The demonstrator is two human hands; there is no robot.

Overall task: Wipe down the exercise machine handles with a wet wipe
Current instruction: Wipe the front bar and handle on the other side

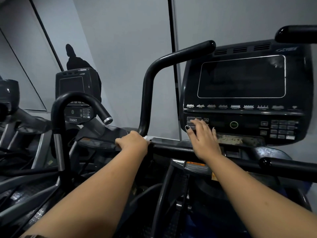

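Left hand (132, 141) clasps white wet wipe (147, 138) at black tubular handle's (147, 93) base; right hand's (204, 140) grip wide; most wiping seemingly remains.

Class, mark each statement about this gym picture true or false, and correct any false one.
1. The left hand holds a white wipe at the foot of the tall bent handle. True.
2. The right hand is closed in a fist. False: its fingers are spread open by the console buttons.
3. The console screen is lit with a workout programme. False: it is dark.
4. The neighbouring machine bears the label 750AT. True.
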